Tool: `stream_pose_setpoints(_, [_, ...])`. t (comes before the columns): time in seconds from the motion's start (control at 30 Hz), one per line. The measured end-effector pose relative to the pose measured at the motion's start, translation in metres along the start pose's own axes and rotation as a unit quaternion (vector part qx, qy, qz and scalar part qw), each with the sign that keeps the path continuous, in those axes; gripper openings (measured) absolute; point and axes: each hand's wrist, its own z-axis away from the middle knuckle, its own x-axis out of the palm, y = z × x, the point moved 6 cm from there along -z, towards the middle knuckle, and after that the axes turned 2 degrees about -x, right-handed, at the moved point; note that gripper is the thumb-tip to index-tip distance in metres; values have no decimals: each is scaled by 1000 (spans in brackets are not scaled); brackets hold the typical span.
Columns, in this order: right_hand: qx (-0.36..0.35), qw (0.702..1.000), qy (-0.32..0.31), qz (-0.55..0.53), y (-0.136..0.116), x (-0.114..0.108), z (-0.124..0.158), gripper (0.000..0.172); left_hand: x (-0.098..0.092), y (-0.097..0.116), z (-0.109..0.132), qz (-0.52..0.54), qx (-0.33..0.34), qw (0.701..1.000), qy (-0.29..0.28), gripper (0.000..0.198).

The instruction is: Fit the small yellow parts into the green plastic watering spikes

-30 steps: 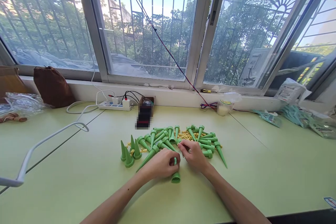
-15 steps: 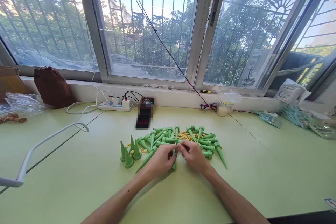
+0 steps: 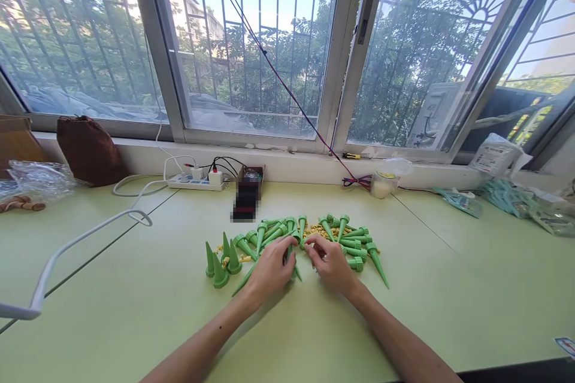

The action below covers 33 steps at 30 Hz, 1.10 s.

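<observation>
My left hand is closed around a green plastic spike. Its narrow tip points down toward me, and its wide end shows above my fingers. Close by on the right, my right hand has thumb and fingertips pinched together beside a small green piece; what exactly they grip is too small to tell. Beyond both hands lies a pile of green spikes with ribbed caps, among small yellow pieces. Several cones stand upright on their wide ends to the left.
A white metal rod reaches in from the left. Along the window stand a power strip, a small dark box, a jar and a brown bag. Plastic packets lie at the right on the pale green table.
The spike in my left hand has been turned over: its wide end was low and now its tip is. My hands have moved slightly apart.
</observation>
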Motion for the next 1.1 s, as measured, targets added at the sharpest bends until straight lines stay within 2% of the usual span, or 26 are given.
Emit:
stream_pose_setpoints(0.17, [2, 1000, 1, 10, 0, 0, 0, 20, -6, 7, 0, 2, 21, 999, 42, 20])
stream_pose_setpoints(0.3, [9, 1000, 13, 11, 2, -2, 0, 22, -19, 9, 2, 40, 48, 991, 122, 21])
stream_pose_setpoints(0.4, [12, 999, 26, 13, 3, -4, -1, 23, -25, 5, 3, 80, 37, 983, 162, 24])
stream_pose_setpoints(0.53, [15, 999, 29, 15, 4, -4, -1, 24, -26, 1, 3, 126, 14, 976, 180, 36])
stream_pose_setpoints(0.63, [18, 999, 33, 19, 5, -5, -1, 24, -25, 0, 3, 137, -2, 974, 182, 44])
stream_pose_setpoints(0.77, [24, 999, 43, 21, 6, -7, -2, 25, -23, -2, -1, 124, -13, 980, 155, 25])
stream_pose_setpoints(0.83, [22, 999, 44, 20, 6, -8, -1, 25, -22, -3, -4, 139, -16, 981, 136, 23])
stream_pose_setpoints(1.1, [17, 999, 40, 26, 7, -7, -1, 25, -16, -9, -9, 302, -78, 945, 101, 30])
